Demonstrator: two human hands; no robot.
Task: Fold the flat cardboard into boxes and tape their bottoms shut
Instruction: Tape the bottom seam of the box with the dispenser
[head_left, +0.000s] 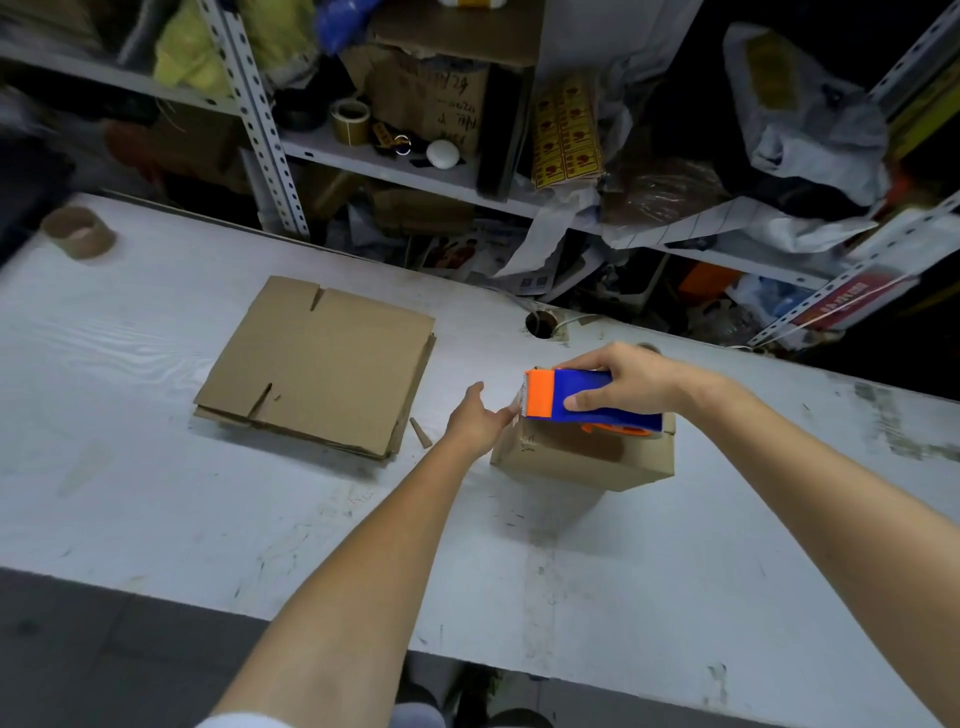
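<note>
Now: right hand (628, 387) wrapped round tape dispenser (582, 402) atop folded box (582, 462), right of flat cardboard stack (322, 364). Left hand (475, 418), fingers straight, steadies box's left edge. Risk: box slides, tape skews.

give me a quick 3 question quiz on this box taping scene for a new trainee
1. Which hand grips the blue and orange tape dispenser? A: left hand. B: right hand. C: neither.
2. True or false: the stack of flat cardboard lies to the right of the folded box.
3. Fill in: the dispenser is held just above the ____.

Key: 1: B. 2: false, the stack lies to the box's left on the table. 3: folded box.
</note>
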